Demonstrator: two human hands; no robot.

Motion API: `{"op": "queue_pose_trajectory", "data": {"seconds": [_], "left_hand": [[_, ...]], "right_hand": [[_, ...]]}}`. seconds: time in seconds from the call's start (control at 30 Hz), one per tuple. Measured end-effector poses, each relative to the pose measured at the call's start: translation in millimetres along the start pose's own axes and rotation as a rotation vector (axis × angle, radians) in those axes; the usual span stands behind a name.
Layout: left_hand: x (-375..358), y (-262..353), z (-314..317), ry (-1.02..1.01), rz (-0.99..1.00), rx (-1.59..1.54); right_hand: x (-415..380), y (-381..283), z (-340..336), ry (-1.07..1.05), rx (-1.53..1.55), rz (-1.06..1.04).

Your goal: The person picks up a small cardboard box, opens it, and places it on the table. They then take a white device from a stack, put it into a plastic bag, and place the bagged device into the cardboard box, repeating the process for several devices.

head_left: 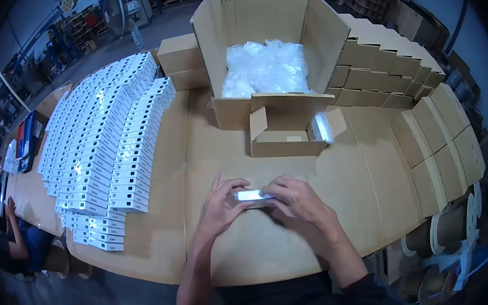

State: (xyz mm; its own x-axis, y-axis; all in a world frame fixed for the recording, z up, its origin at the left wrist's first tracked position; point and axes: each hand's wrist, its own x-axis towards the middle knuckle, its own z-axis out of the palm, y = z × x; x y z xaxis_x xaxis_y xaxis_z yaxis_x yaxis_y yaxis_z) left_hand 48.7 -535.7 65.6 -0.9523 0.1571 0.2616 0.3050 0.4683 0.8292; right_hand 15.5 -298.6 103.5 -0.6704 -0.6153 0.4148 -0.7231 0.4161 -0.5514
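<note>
Both hands are over the front middle of the cardboard-covered table. Between them is a thin white box [252,195], its top shiny under the light. My left hand [222,205] closes on its left end with thumb and fingers. At the right end, my right hand [297,199] pinches it and covers part of it. Beyond the hands stands an open small carton [287,148], flaps up, with a plastic-wrapped white packet [322,128] upright at its right end.
A large open carton [266,11] with clear plastic bags [265,66] stands behind. Rows of stacked white boxes [100,130] fill the left side. Brown cartons [438,147] line the right edge, with more stacked cartons [384,62] behind. Another person's arm [16,233] shows far left.
</note>
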Motion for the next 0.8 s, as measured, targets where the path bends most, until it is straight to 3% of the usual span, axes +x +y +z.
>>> {"op": "queue_pose_trajectory", "data": {"seconds": [0.13, 0.23, 0.37, 0.5, 0.53, 0.67, 0.8], "left_hand": [[13.0, 14.5, -0.1, 0.016, 0.047, -0.166], [41.1, 25.6, 10.9, 0.199, 0.133, -0.004], [60.7, 12.6, 30.5, 0.045, 0.226, 0.559], [71.1, 14.4, 67.4, 0.04, 0.436, 0.425], [83.3, 20.7, 75.5, 0.125, 0.551, 0.503], [118.4, 38.6, 92.6, 0.192, 0.432, 0.551], [125.7, 22.3, 96.5, 0.057, 0.37, 0.712]], "right_hand": [[-5.4, -2.9, -26.0, 0.04, 0.154, 0.031], [-13.6, 3.2, -44.3, 0.367, 0.112, 0.168], [-8.2, 35.0, -44.8, 0.817, 0.005, 0.278], [-1.0, 59.4, -48.7, 0.831, -0.371, 0.189], [0.0, 60.5, -48.6, 0.804, -0.382, 0.195], [2.2, 67.3, -53.7, 0.672, -0.42, 0.253], [9.0, 77.0, -56.0, 0.69, -0.279, 0.362]]}}
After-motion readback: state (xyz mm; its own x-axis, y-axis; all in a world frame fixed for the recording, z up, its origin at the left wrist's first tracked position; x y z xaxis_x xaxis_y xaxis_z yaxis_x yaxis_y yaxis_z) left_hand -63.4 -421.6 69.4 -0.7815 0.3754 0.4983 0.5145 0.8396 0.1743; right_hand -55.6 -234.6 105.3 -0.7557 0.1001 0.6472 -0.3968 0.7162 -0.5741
